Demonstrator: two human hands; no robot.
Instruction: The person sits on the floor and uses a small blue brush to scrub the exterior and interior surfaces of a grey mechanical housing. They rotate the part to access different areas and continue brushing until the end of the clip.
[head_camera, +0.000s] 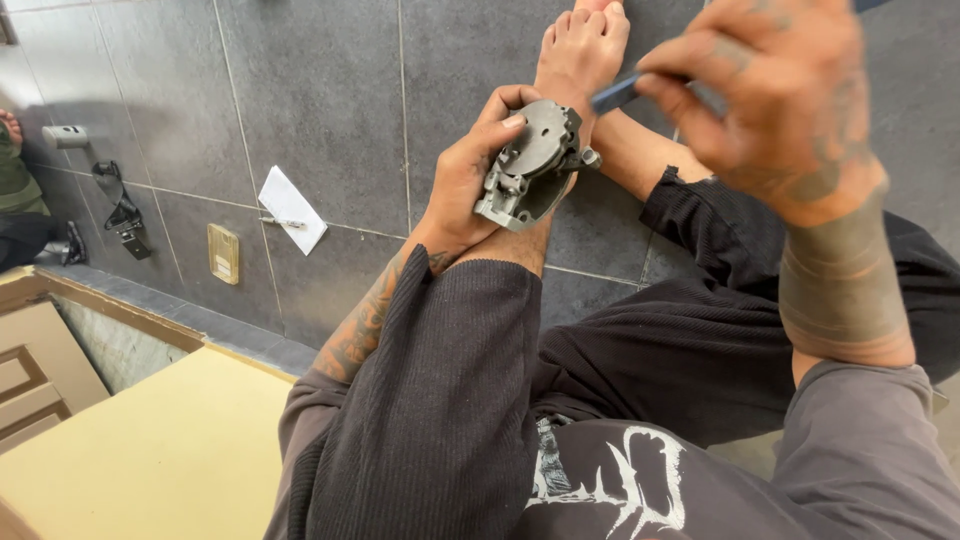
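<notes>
Seen from the head camera, the left hand (470, 185) grips a grey metal casting (530, 165), thumb on its round top face and fingers wrapped behind, holding it above the person's bare foot (580, 45) and the dark tiled floor (320, 110). The casting's far side is hidden by the palm, and its small fittings are hard to make out. The right hand (780, 95) is close to the lens and blurred; it pinches a thin blue tool (618, 94) whose tip sits just beside the casting's upper edge, though whether they touch cannot be told. The tool's rear end is covered by the fingers. On the floor to the left lie a white paper (290, 208), a tan block (223, 253) and a black clamp (122, 212). A yellow board (150, 450) is cut off at the lower left.
</notes>
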